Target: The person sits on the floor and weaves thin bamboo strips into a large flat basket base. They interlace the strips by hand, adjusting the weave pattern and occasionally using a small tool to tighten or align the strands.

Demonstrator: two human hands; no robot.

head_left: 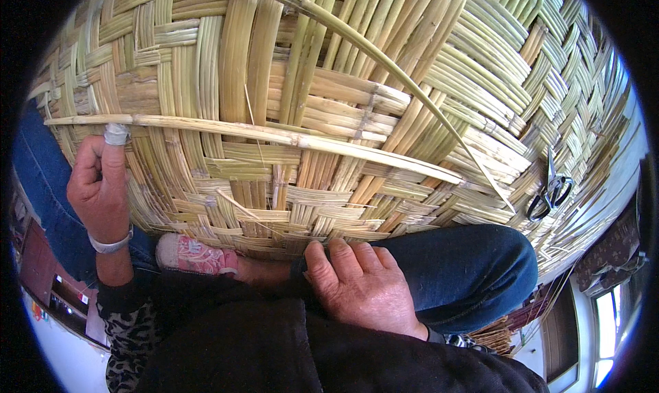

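Note:
A large mat of woven reed strips (247,207) lies in front of me and over part of my legs. Across it runs a long, pale split reed strip (295,137), its left end near my left hand (99,183). That hand has its fingers curled and a white-taped fingertip up against the strip; its grip is partly hidden. My right hand (364,283) rests back-up by my bent leg, fingers loosely spread, holding nothing that I can see. A second, greener reed (384,60) arches over the weave from the top to the right.
Black-handled scissors (549,195) lie on the mat at the right. Loose strip ends fan out along its right edge (611,187). My jeans-clad knee (473,266) and a pink patterned shoe (195,254) border the near edge. A bundle of stalks (491,334) sits at lower right.

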